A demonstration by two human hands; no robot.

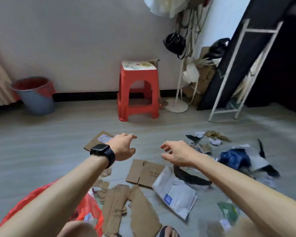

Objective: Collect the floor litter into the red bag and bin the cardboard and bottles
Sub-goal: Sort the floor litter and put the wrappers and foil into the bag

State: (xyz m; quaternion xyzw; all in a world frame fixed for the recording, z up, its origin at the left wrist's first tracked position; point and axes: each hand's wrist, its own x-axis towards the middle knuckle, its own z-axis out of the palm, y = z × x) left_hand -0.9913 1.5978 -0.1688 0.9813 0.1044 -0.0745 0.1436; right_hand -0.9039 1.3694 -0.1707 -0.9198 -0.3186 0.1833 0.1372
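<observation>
Over the floor (41,151), left hand (122,147) and right hand (176,153) are held half-open, nothing gripped; cardboard (143,173), mixed among wrappers (232,158), could be wrongly swept into the red bag (89,207).

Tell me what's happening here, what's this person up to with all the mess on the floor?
A person reaches both bare arms out over a litter-strewn grey floor. The left hand, a black watch on its wrist, and the right hand hover with loosely curled fingers, holding nothing. On the floor near them lie flattened brown cardboard pieces and a grey plastic mailer bag. The red plastic bag sits by the left arm; the grey bin with a red liner stands by the wall.
</observation>
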